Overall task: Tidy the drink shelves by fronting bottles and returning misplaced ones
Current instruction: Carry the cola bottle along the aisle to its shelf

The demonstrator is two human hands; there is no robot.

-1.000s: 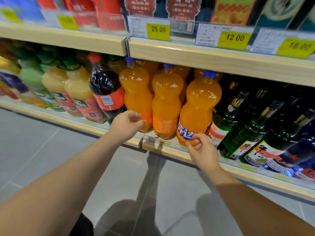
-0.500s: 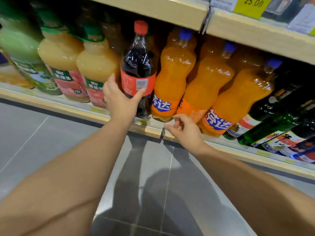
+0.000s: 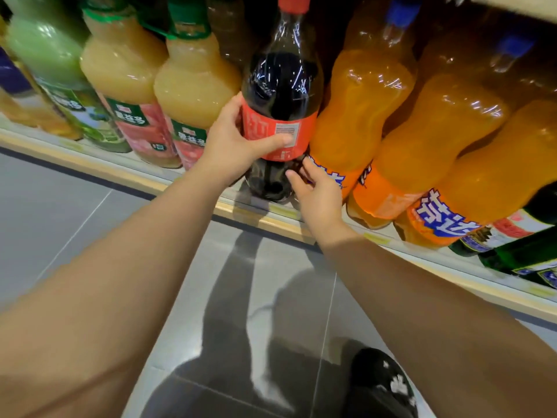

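A dark cola bottle [image 3: 281,86] with a red label and red cap stands on the shelf between pale juice bottles and orange soda bottles. My left hand [image 3: 233,146] grips it round the red label, thumb across the front. My right hand [image 3: 316,191] touches the lower right side of the cola bottle with its fingertips, just beside the nearest orange soda bottle [image 3: 358,110]. Two more orange soda bottles [image 3: 437,140] with blue caps and blue-lettered labels lean to the right of it.
Pale yellow juice bottles [image 3: 193,86] with green caps and a green juice bottle [image 3: 45,46] fill the shelf to the left. Green glass bottles [image 3: 518,251] lie at the far right. The wooden shelf edge [image 3: 271,218] runs diagonally above grey floor tiles; my dark shoe [image 3: 382,384] is below.
The view has moved closer and left. My left hand went from the orange bottle to gripping the cola bottle's label; my right hand left the orange bottles and came to the cola bottle's base.
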